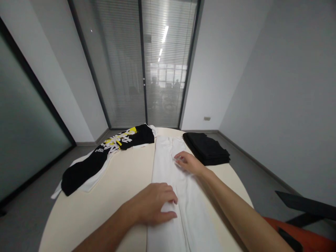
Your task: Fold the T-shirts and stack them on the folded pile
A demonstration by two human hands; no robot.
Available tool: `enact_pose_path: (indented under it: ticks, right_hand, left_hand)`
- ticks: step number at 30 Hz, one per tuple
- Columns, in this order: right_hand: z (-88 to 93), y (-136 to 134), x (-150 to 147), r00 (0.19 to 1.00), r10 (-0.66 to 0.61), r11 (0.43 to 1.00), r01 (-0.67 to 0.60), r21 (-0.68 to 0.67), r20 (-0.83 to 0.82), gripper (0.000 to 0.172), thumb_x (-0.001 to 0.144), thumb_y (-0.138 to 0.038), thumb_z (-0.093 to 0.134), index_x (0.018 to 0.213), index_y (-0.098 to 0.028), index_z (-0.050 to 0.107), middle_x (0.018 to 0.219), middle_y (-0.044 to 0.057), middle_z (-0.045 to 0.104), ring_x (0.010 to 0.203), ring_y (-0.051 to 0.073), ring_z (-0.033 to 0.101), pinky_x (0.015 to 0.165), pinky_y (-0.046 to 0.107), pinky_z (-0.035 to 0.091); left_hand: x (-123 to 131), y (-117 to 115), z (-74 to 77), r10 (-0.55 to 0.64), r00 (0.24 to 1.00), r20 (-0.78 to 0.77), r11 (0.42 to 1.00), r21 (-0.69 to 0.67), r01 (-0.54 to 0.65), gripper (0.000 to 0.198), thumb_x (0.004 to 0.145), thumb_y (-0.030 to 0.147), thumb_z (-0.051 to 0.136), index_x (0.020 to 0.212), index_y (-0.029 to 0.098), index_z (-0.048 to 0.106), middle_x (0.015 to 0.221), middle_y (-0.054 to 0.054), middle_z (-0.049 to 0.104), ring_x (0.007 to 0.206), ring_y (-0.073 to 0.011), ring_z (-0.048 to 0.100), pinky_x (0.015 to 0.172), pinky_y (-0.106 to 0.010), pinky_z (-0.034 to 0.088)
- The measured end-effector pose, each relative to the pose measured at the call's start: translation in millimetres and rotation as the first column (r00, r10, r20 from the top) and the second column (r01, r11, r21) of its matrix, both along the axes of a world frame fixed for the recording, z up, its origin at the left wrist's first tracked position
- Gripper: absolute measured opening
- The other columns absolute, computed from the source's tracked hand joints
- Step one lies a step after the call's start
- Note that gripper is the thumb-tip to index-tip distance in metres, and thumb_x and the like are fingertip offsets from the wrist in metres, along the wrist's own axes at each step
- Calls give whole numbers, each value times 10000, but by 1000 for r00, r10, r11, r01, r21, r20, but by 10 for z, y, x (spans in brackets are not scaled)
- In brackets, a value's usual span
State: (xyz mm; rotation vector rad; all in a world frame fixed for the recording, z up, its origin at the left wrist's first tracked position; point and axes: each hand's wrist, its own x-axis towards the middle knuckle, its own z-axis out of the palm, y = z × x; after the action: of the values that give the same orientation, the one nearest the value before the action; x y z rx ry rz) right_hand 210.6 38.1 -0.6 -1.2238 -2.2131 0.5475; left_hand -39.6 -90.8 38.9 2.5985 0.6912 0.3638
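A pair of white trousers [165, 168] lies lengthwise on the table, its waist end at the far side and its legs running toward me. My left hand [156, 203] is over the near half of the trousers, thumb apart from the curved fingers and nothing between them. Farther up, my right hand [187, 162] touches the cloth near the waist with its fingers loosely bent and slightly apart. A fold line runs down the middle of the trousers, with light wrinkles beside it.
Folded black clothes [207, 148] are stacked at the table's right edge. Black and white tops with a yellow and white print [105, 154] lie along the left edge of the round cream table [126, 175]. An orange chair [301, 234] stands at the lower right.
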Motion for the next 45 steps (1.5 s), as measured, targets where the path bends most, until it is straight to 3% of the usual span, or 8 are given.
enact_pose_path:
  ticks: [7, 22, 28, 32, 35, 39, 42, 45]
  right_hand:
    - [-178, -230, 207, 993, 86, 993, -92, 79, 77, 341, 941, -371, 565, 1210, -197, 681, 1300, 137, 635, 1206, 263, 574, 1041, 421, 446]
    - [-260, -78, 80, 961, -130, 990, 138, -18, 243, 546, 999, -507, 401, 1444, -207, 502, 1601, 137, 341, 1511, 283, 246, 1209, 574, 163]
    - [-290, -130, 163, 974, -91, 996, 88, 23, 206, 550, 990, -553, 412, 1423, -238, 539, 1591, 122, 370, 1507, 296, 253, 1205, 590, 113]
    - [-263, -237, 211, 975, -79, 997, 81, -3, 206, 551, 981, -578, 423, 1415, -264, 550, 1585, 111, 386, 1503, 314, 254, 1193, 623, 75]
    - [-181, -317, 208, 975, -69, 997, 71, -4, 213, 554, 965, -573, 460, 1410, -258, 562, 1562, 115, 424, 1486, 333, 282, 1187, 625, 92]
    - [7, -413, 161, 994, 4, 999, -8, 36, 108, 420, 939, -537, 534, 1099, -204, 735, 1238, 131, 683, 1202, 302, 571, 1078, 479, 363]
    - [143, -501, 141, 993, 92, 981, -104, -164, -79, 466, 934, -567, 534, 819, -152, 712, 800, 73, 694, 765, 196, 618, 756, 322, 474]
    - [257, -609, 143, 939, 222, 828, -323, -458, -262, 521, 883, -630, 590, 773, -127, 672, 650, 18, 617, 613, 131, 544, 615, 256, 414]
  left_hand:
    - [313, -491, -207, -353, 932, -77, 922, 143, 361, 157, 968, 368, 598, 1062, 247, 630, 875, -4, 678, 740, -157, 610, 627, -287, 381]
    - [392, -607, -162, -71, 954, -292, 912, 367, 181, 132, 920, 313, 660, 914, 197, 600, 868, -32, 610, 726, -180, 572, 541, -313, 285]
    - [444, -678, -488, -199, 946, -255, 830, 470, 301, 150, 946, 351, 630, 923, 219, 563, 663, 20, 562, 534, -160, 476, 439, -299, 160]
    - [414, -681, -457, -221, 947, -232, 848, 435, 304, 116, 978, 361, 570, 959, 247, 573, 672, 25, 576, 532, -166, 471, 404, -294, 129]
    - [394, -647, -292, -228, 937, -266, 891, 330, 311, 116, 955, 330, 605, 886, 237, 597, 699, 23, 602, 547, -153, 498, 401, -290, 149]
    - [367, -521, -75, -226, 967, -114, 972, -94, 216, 51, 859, 243, 669, 837, 208, 638, 747, 26, 635, 604, -113, 543, 499, -235, 307]
    - [334, -391, -11, -69, 998, 8, 888, -455, 65, 55, 815, 221, 614, 765, 198, 613, 635, 45, 546, 560, -100, 487, 546, -218, 342]
    - [308, -260, -27, 60, 997, 51, 719, -694, -8, 140, 828, 270, 547, 710, 195, 539, 574, 63, 420, 526, -91, 375, 521, -227, 285]
